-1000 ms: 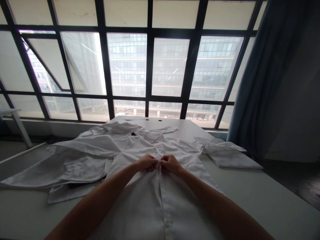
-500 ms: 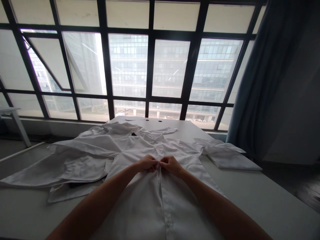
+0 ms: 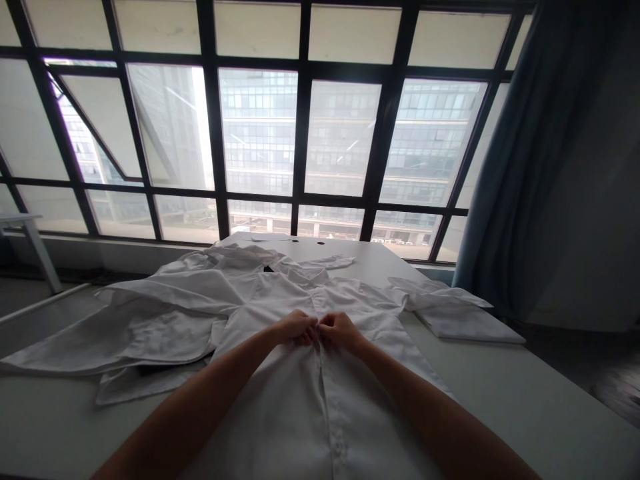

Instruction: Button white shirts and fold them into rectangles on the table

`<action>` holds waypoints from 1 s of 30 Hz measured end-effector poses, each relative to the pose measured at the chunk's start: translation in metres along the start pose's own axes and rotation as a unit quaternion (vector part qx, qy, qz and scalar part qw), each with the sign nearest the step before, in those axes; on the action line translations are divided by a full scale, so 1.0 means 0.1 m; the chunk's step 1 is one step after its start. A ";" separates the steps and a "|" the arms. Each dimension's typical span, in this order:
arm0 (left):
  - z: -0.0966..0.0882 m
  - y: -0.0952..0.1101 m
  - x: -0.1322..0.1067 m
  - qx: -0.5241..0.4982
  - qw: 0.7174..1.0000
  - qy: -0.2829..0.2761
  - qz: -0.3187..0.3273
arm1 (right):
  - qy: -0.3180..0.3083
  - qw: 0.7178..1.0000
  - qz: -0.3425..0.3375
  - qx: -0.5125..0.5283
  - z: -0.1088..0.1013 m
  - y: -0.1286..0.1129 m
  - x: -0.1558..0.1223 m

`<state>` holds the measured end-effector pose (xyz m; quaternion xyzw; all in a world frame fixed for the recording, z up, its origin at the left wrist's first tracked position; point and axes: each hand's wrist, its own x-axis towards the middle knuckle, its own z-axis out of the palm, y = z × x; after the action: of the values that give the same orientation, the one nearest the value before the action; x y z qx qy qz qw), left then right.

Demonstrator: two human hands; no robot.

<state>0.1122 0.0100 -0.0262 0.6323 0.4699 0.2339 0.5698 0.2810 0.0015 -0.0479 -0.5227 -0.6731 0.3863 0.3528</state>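
The bottom edge cuts off the white shirt (image 3: pixel 295 400) and both forearms (image 3: pixel 210 400), which hide strips of it. Mid-frame, what the fingers (image 3: pixel 310 329) pinch at the placket (image 3: pixel 337 437) is too small to tell. Lower left, cloth (image 3: pixel 170 337) mostly covers a dark item (image 3: pixel 153 369); the top edge crops the blue curtain (image 3: pixel 505 167).

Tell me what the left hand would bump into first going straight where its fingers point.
Probably the right hand, close beside the left hand at the white shirt's front; whether they touch is unclear.
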 end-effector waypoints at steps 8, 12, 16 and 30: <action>0.05 0.01 0.00 0.010 0.999 0.046 -0.012 | 0.063 0.990 -0.070 -0.100 0.06 0.02 0.00; 0.05 0.01 0.02 0.002 0.999 0.052 -0.014 | 0.053 0.994 -0.061 -0.075 0.04 0.02 0.01; 0.06 -0.02 0.04 0.009 0.998 0.053 0.010 | -0.007 1.000 0.007 0.007 0.01 -0.03 0.02; -0.04 -0.07 0.04 0.404 0.880 0.167 0.188 | -0.020 0.998 0.061 0.027 0.00 -0.06 0.04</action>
<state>0.1086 0.0145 -0.0325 0.8355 0.4843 0.2283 0.1237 0.2778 0.0047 -0.0420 -0.5451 -0.6361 0.4357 0.3294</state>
